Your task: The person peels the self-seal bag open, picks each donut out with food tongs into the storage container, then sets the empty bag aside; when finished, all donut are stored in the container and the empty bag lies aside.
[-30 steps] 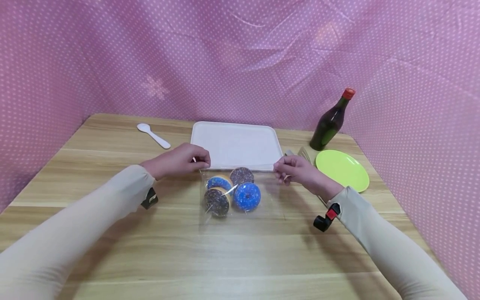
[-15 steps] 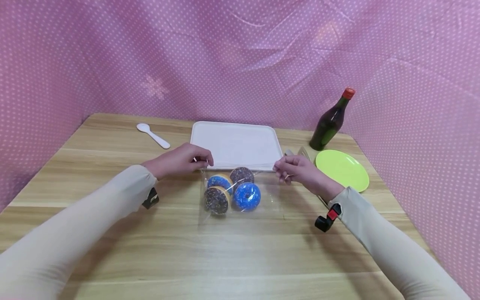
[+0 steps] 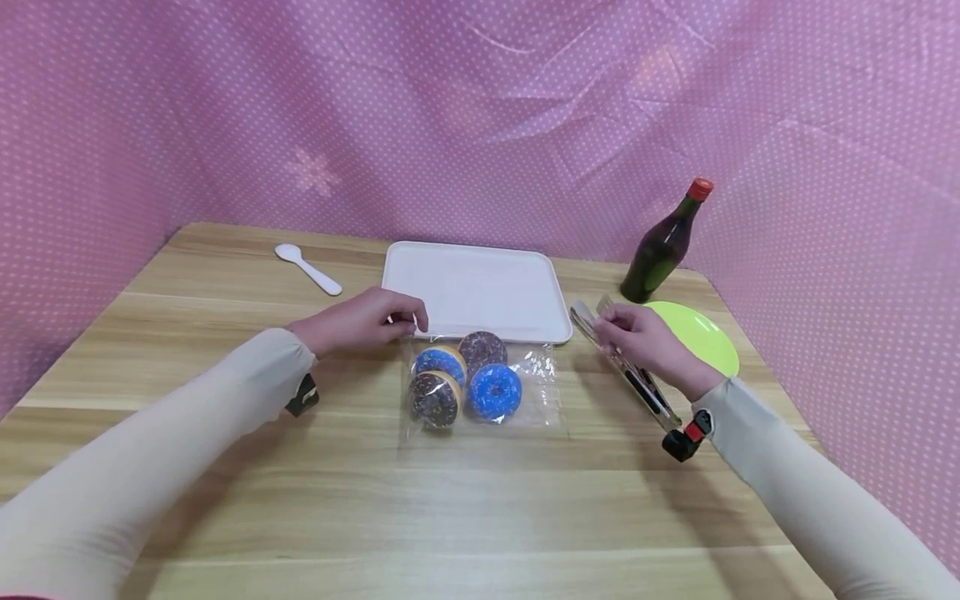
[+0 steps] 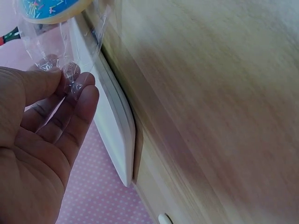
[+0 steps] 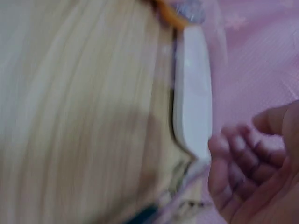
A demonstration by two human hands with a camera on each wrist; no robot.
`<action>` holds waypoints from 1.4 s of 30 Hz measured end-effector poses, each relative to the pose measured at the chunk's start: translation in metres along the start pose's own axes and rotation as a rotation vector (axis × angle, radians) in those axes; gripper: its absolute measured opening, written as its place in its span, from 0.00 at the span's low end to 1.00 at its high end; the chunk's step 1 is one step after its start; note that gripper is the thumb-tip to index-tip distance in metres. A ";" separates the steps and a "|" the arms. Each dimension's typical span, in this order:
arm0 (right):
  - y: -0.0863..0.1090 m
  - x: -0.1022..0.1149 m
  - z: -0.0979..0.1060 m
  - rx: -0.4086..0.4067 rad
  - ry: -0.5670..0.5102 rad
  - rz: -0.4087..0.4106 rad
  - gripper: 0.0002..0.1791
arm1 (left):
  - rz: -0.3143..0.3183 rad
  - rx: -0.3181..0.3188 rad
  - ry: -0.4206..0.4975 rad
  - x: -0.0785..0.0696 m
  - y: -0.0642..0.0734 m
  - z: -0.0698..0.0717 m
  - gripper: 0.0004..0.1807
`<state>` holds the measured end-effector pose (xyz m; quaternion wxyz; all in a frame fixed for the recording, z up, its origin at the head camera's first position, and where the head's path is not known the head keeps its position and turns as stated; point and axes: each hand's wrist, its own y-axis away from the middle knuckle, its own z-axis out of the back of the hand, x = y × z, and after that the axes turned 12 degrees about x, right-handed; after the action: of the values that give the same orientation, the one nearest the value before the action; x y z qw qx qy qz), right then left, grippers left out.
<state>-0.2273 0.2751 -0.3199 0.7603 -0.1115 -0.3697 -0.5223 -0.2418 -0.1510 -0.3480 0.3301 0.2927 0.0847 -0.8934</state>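
Note:
Several donuts with sprinkles lie inside a clear plastic bag (image 3: 536, 400) at the middle of the table, two with blue icing and the others dark brown; one blue donut (image 3: 495, 392) is in front. My left hand (image 3: 367, 320) pinches the bag's far left corner between thumb and fingertips, as the left wrist view also shows with the crinkled film (image 4: 72, 77). Away from the bag, my right hand (image 3: 648, 343) hovers over metal tongs (image 3: 641, 387) with dark grips. In the blurred right wrist view, its thumb and loosely bent fingers (image 5: 219, 177) hold nothing.
Behind the bag lies a white tray (image 3: 476, 287). A white spoon (image 3: 309, 270) rests at the back left. On the right stand a dark bottle (image 3: 660, 246) with a red cap and a lime-green plate (image 3: 701, 333), partly covered by my right hand. Pink fabric (image 3: 480, 125) encloses the table.
My right hand has let go of the bag's right corner and moved right, over the tongs. The bag's right side has sunk and crinkled. My left hand has barely moved.

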 end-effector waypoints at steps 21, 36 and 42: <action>0.020 -0.036 -0.002 0.041 0.433 -0.248 0.22 | 0.024 0.005 0.011 0.001 -0.001 -0.001 0.10; 0.017 -0.032 -0.007 0.019 0.503 -0.289 0.17 | 0.042 0.009 0.029 -0.001 -0.001 -0.003 0.10; 0.022 -0.028 -0.001 -0.014 0.450 -0.218 0.14 | 0.042 0.008 0.029 0.001 -0.001 -0.003 0.10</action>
<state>-0.2133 0.3042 -0.3350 0.7619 0.0428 -0.1973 -0.6154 -0.2411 -0.1495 -0.3511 0.3466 0.3086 0.0797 -0.8822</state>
